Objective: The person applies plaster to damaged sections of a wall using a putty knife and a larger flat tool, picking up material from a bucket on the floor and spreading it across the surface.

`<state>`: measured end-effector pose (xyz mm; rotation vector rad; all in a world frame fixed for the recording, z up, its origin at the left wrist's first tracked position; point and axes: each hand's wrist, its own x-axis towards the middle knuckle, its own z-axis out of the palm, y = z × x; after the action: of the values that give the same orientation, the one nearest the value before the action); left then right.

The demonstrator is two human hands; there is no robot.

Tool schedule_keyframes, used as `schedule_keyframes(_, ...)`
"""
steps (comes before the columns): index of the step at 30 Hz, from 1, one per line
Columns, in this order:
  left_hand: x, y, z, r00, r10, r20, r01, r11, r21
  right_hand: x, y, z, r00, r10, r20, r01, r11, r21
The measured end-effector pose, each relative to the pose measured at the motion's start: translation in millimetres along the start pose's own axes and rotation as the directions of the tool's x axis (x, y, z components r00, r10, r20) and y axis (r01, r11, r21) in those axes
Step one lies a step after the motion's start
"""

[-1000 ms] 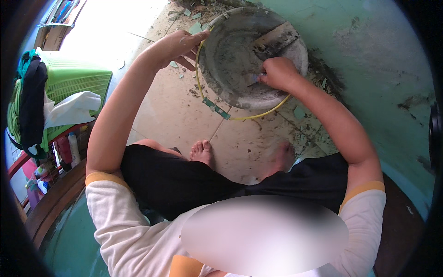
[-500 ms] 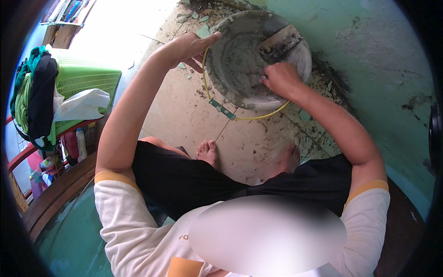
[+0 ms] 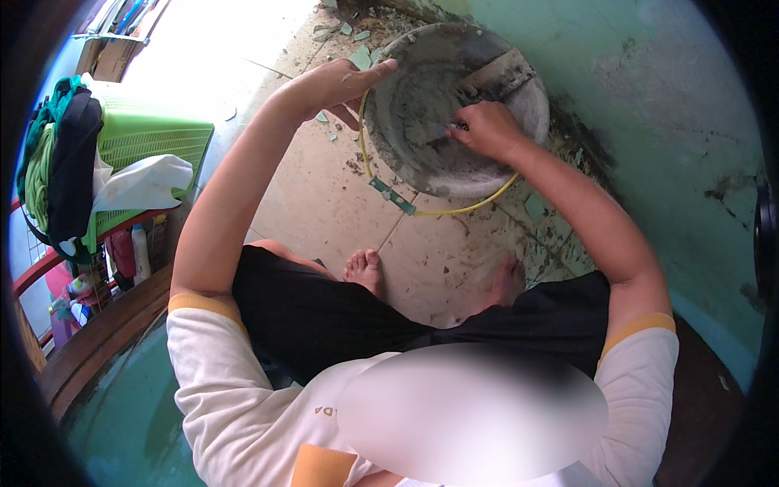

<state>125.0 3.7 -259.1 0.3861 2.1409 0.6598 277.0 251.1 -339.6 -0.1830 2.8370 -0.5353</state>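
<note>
A round, mortar-caked grey bucket (image 3: 406,150) with a yellow handle (image 3: 461,210) stands at the upper middle. My left hand (image 3: 349,88) is at its left rim, thumb over the edge, fingers loosely bent outside. My right hand (image 3: 491,130) is inside, closed on a small tool (image 3: 445,131) with a pale bluish part, whose lower end is hard to make out in the grey mix. A dirty, pale flat piece (image 3: 507,71) rests at the upper right inside the bucket.
My bare feet (image 3: 363,270) are on the dirty tiled floor (image 3: 324,207) with broken tile bits (image 3: 535,207). A stained green wall (image 3: 657,105) rises at right. At left, a green plastic basket (image 3: 150,122) with clothes stands on a red rack (image 3: 36,276) holding bottles.
Over the second, the view shifted so the bucket appears slightly right and lower. My left thumb reaches further over the rim. My right hand moved slightly within the bucket, still on the tool.
</note>
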Motion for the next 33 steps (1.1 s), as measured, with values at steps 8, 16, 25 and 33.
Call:
schedule_keyframes(8,-8,5,-1,1.000,-0.002,0.025,0.003,1.000,-0.023,6,23,-4,0.997,-0.078,-0.012,0.079,0.982,0.173)
schedule_keyframes(16,-3,6,-7,0.994,0.022,0.109,-0.009,0.994,-0.112,-10,31,-27,0.994,0.031,0.102,-0.083,0.830,0.551)
schedule_keyframes(25,4,-32,-31,0.976,-0.181,0.118,0.213,0.899,-0.383,-47,13,-76,0.996,0.015,-0.088,0.039,0.811,0.584)
schedule_keyframes(33,48,-78,-3,0.987,-0.114,-0.115,0.059,0.917,-0.395,-116,10,-106,0.958,0.089,-0.272,0.147,0.663,0.734)
